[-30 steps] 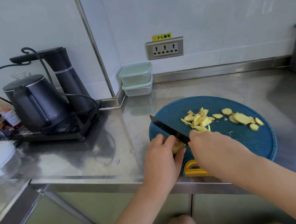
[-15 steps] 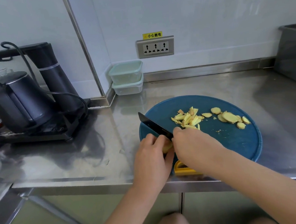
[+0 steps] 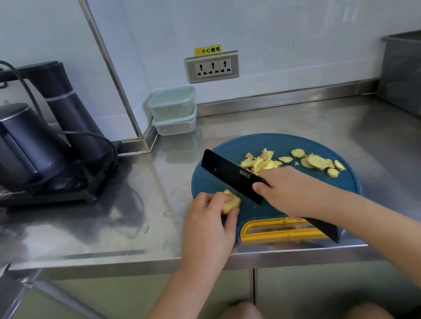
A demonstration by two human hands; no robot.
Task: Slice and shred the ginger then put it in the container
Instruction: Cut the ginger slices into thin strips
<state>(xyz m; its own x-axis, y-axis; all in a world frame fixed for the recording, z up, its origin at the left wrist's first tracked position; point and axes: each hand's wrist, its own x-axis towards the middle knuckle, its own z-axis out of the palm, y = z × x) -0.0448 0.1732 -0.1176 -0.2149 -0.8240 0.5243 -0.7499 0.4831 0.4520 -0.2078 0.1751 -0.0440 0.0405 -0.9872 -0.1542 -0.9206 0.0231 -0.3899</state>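
Note:
A round blue cutting board (image 3: 346,187) with a yellow handle lies at the counter's front edge. My left hand (image 3: 205,226) holds a yellow ginger piece (image 3: 230,203) down at the board's near left side. My right hand (image 3: 292,190) grips a black knife (image 3: 231,174), its blade tilted up just right of the ginger piece. Shredded ginger strips (image 3: 258,162) lie in the board's middle and round ginger slices (image 3: 317,162) to their right. Two stacked clear containers (image 3: 172,110) with pale green lids stand against the back wall.
A black kettle (image 3: 15,147) on its base with a black tower and cord stands at the left. A wall socket (image 3: 212,67) sits above the counter. A grey bin (image 3: 412,75) stands at the back right. The steel counter edge runs just below the board.
The knife blade has lifted and tilted so its flat side shows, and my hands have drawn apart. The ginger piece under my left fingers is now more exposed. The camera has shifted.

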